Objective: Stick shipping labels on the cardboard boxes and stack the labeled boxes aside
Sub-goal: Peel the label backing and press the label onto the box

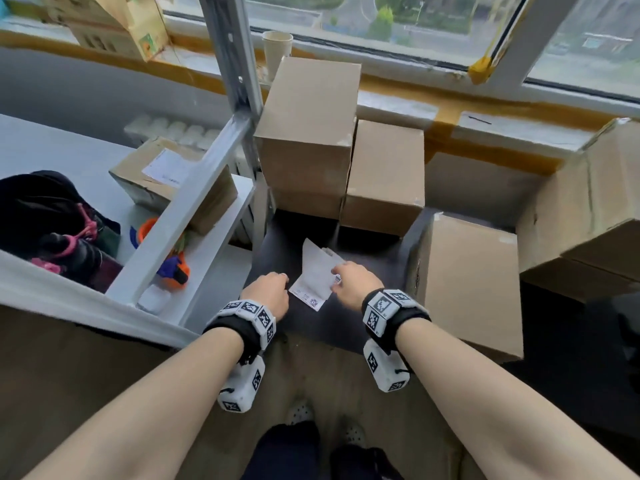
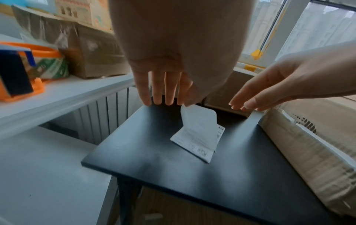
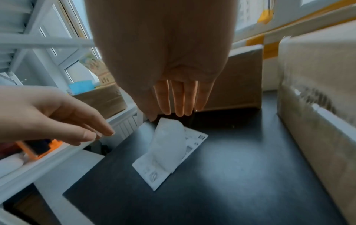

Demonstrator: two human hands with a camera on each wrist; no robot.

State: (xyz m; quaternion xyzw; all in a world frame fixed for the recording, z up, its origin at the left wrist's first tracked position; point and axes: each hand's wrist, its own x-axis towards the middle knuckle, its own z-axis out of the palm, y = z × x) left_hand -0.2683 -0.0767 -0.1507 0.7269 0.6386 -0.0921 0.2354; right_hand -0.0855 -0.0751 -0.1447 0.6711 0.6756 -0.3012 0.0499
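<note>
— Far along?

— Hardly. Only one labelled box (image 1: pixel 149 188) in sight, over on the white shelf (image 1: pixel 69 147) to the left, with a white slip on its top.

— And the others?

— Plain brown boxes (image 1: pixel 308 133) crowding the back and right side of the black desk (image 1: pixel 277 244). No slip on any face on show, so probably all left to do. Cannot rule out the hidden faces, though.

— And the labels?

— Lying near the front of the desk as a small pile of label sheets (image 1: pixel 313 282), top sheet curled up off the rest. Well clear of every box.

— Picked up?

— No. Both hands empty. Left hand (image 1: pixel 268 294) just beside the pile's left edge, fingers straight and relaxed, gripping nothing. Right hand (image 1: pixel 356 282) likewise slack-fingered, hovering over the pile's right edge. Touching the paper or not, cannot tell.

— So which step?

— Seemingly reaching for a label, with nothing peeled off or stuck down at this point. After that: peeling, pressing onto a box, setting that box aside, then the same again for each remaining one. Near the start, by the look of it.
</note>
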